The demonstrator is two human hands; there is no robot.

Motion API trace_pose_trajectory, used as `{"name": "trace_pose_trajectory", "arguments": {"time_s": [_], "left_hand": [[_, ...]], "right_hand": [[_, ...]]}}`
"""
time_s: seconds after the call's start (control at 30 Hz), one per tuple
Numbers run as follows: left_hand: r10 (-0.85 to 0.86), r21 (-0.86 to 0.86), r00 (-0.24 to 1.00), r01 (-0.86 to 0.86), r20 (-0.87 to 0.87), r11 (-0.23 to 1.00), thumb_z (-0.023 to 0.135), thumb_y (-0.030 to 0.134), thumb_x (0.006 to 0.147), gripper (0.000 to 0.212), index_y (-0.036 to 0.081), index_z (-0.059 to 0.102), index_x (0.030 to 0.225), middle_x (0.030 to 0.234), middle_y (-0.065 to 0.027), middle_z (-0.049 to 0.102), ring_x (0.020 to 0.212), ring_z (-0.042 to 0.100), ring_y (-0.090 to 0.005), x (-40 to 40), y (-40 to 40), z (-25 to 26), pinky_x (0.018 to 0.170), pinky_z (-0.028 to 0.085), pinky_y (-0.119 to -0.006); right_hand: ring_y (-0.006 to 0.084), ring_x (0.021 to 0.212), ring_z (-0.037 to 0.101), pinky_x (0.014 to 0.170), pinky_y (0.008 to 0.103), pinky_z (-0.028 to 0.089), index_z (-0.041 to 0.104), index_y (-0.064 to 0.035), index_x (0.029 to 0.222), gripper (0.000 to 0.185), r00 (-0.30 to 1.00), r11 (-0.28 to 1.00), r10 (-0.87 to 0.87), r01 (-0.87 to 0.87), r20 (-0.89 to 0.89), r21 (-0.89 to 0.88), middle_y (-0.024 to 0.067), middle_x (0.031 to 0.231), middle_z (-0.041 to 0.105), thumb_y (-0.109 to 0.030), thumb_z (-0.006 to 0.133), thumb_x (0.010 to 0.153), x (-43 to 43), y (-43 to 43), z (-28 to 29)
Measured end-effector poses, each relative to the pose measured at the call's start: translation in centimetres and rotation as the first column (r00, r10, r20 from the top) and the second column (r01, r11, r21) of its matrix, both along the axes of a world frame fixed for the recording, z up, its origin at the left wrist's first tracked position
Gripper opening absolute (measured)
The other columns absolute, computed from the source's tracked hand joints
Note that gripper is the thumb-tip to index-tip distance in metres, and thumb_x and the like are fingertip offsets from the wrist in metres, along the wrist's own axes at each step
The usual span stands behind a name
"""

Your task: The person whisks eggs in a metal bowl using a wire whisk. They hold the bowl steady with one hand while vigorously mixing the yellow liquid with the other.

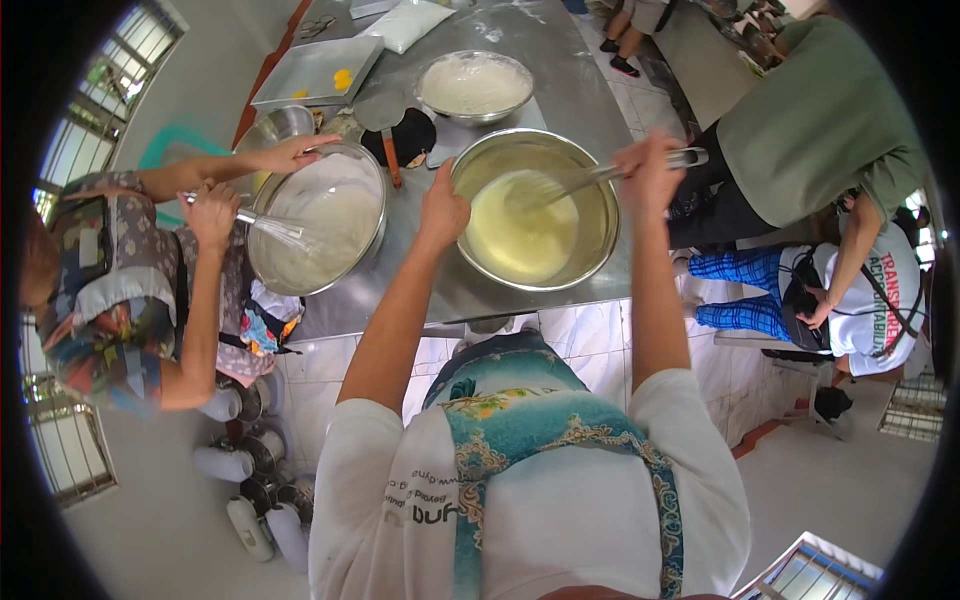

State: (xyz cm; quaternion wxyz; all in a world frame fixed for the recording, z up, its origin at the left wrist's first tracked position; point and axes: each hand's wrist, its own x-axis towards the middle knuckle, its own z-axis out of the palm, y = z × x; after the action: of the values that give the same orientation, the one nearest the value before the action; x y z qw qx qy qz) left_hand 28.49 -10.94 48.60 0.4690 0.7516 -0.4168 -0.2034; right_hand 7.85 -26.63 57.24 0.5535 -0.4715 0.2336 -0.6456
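Observation:
A large stainless steel bowl stands at the front edge of the metal table, holding a pale yellow liquid batter. My left hand grips the bowl's left rim, thumb up. My right hand, blurred by motion, is closed around the metal handle of a whisk over the right rim. The whisk's wires dip into the batter and are blurred too. Behind this bowl is a second steel bowl with white flour-like powder.
At left a co-worker whisks pale batter in a steel bowl. Farther back on the metal table lie a strainer with a wooden handle, a tray with egg yolks and a bag of white powder. Other people stand at right.

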Motion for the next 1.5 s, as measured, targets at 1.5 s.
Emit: {"name": "trace_pose_trajectory", "arguments": {"time_s": [1.5], "left_hand": [[0.017,-0.005,0.902,-0.021,-0.431,1.0,0.04,-0.009,0.07,0.067,0.001,0.034,0.136,0.125,-0.0178,0.05,0.113,0.051,-0.0254,-3.5,-0.7,2.9,0.093,0.04,-0.03]], "right_hand": [[0.0118,0.04,0.036,0.042,0.0302,0.034,0.039,-0.0099,0.066,0.03,0.987,0.998,-0.055,0.053,-0.149,-0.013,0.0006,0.05,0.035,-0.018,0.056,0.091,-4.3,-0.5,-0.4]]}}
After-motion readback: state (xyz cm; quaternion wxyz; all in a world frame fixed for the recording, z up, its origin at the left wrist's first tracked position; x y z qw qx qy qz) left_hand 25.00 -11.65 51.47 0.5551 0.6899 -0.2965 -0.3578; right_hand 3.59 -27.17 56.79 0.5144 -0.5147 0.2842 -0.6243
